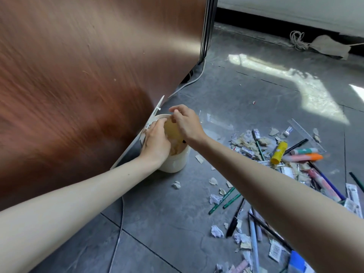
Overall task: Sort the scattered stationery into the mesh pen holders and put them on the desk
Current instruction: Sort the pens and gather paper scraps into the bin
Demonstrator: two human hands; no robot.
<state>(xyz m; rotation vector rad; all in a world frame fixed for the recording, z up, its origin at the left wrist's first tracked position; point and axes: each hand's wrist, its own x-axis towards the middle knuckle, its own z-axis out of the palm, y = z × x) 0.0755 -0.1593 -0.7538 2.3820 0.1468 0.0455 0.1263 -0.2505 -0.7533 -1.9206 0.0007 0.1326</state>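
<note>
1. Cream-white plastic forms the round container that stands on the grey tiled floor, touching the foot of a brown wooden panel.
2. Both hands are over its open mouth, which is filled with yellowish paper scraps.
3. Left hand lies over the near-left rim with fingers curled down into the scraps; whether it grips any piece cannot be told.
4. Right hand hangs above the far side, fingers bent and pinched together; what they hold, if anything, is hidden.
5. Scattered stationery lies on the floor well to the right of the container: a yellow glue stick, an orange highlighter, green pencils, a clear ruler, and dark pens among torn paper bits.
6. No mesh pen holder appears in view.
7. A grey cable runs along the floor beneath the left forearm.
</note>
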